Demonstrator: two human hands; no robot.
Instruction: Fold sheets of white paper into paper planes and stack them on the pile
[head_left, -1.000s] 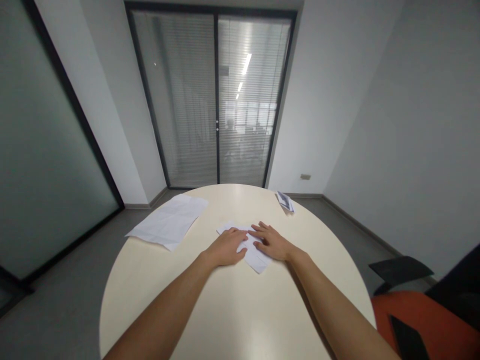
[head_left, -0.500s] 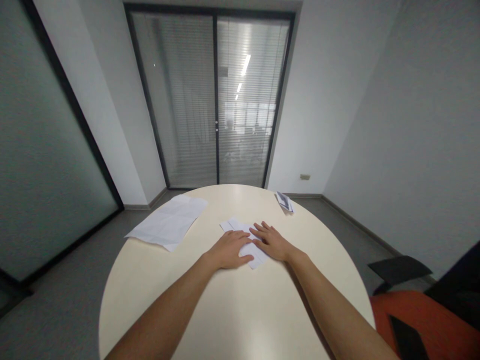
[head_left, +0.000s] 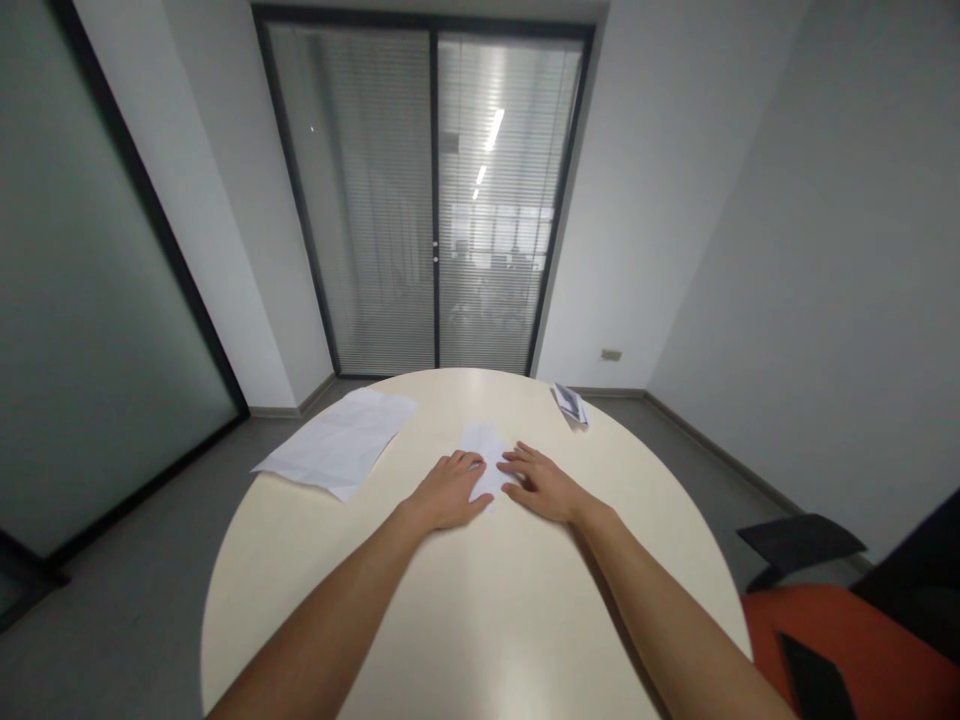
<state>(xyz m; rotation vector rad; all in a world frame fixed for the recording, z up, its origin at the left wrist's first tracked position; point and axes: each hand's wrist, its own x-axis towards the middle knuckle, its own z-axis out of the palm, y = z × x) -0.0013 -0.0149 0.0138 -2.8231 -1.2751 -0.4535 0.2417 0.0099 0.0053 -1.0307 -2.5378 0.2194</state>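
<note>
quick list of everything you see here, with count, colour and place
center paper: 1, white, on the table between the hands
large sheet: 1, white, table's far left
folded paper: 1, white and greyish, table's far right
round table: 1, cream, center front
chair: 1, orange-red and black, lower right
blind-covered panes: 2, grey, dark-framed, beyond the table
frosted panel: 1, grey-green, far left
wall plate: 1, pale, low on the back wall
walls: several, white, around
floor: 1, grey, below
left hand: 1, bare, center paper's left side
right hand: 1, bare, its right side
</note>
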